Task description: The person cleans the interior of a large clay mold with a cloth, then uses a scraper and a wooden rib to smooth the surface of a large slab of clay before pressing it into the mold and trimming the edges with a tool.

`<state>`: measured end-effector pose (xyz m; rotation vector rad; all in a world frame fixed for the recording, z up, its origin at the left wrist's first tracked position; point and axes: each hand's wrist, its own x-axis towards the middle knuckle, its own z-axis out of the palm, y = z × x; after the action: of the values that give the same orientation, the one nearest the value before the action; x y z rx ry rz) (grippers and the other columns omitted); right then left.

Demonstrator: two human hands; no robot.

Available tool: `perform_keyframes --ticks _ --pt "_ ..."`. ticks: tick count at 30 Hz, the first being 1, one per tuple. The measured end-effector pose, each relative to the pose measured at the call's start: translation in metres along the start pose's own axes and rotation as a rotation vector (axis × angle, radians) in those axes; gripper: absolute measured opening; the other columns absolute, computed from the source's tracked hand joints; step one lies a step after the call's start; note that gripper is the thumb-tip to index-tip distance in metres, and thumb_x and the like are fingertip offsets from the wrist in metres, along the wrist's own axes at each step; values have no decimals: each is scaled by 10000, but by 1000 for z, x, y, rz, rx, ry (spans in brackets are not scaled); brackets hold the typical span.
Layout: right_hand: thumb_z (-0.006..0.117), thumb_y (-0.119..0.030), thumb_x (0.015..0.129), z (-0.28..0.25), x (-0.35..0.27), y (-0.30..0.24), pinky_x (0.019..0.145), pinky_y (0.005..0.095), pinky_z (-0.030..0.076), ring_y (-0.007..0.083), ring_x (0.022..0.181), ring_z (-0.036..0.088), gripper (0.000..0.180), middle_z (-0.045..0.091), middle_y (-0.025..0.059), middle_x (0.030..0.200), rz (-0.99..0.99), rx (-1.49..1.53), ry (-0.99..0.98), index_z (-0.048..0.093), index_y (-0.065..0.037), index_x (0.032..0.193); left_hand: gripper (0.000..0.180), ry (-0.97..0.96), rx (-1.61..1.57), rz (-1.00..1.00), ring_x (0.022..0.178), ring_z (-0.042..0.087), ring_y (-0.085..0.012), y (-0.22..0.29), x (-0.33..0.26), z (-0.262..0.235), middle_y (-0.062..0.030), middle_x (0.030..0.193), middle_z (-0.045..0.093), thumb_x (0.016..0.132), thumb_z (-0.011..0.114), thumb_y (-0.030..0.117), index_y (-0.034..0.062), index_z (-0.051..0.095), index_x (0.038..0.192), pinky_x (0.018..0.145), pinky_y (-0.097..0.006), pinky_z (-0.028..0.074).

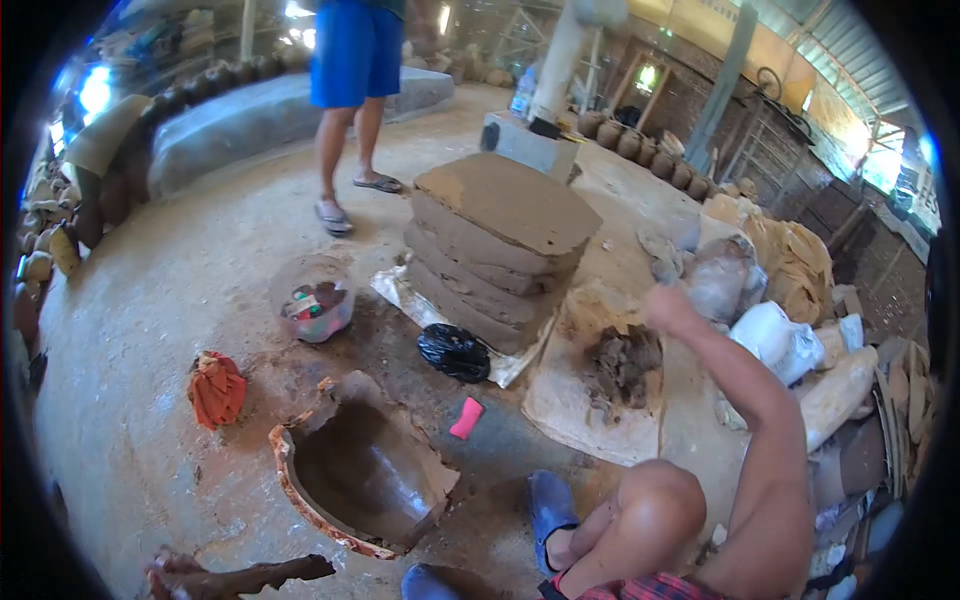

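At the lower left edge my left hand (172, 575), smeared with clay, is closed on a ragged strip of dark wet clay (270, 574). In front of me stands a wide clay vessel or mould (370, 465) with a torn, uneven rim, its inside smooth and wet. My right arm reaches forward, and its hand (672, 310) is closed in a fist just above a heap of clay scraps (625, 362) on a pale cloth (600, 425). Whatever the right fingers may hold is hidden.
A tall stack of clay slabs (490, 260) stands ahead, with a black plastic bag (453, 352) before it. Nearby are a pink sponge (466, 418), an orange cloth bundle (216, 390) and a clear tub (313, 300). Another person (350, 110) stands beyond; sacks (775, 335) lie right.
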<state>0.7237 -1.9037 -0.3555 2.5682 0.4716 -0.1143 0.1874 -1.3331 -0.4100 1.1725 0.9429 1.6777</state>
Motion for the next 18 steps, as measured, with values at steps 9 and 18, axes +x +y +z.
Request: perform_keyframes --ticks 9,18 --pt "702 -269 891 -47 -46 -42 823 558 521 488 909 664 292 696 274 932 232 389 563 676 -1 1005 684 -638 -578 210 1086 621 -234 0 -10 18 -95 1271 582 687 958 176 47 675 1296 876 -291 559" --pt "692 -364 902 -60 -93 -258 816 473 553 389 968 696 360 720 184 1040 -690 798 375 695 -98 1145 654 -584 -593 149 1036 634 -214 23 -25 21 -86 1146 569 647 950 112 77 708 1253 834 -272 570"
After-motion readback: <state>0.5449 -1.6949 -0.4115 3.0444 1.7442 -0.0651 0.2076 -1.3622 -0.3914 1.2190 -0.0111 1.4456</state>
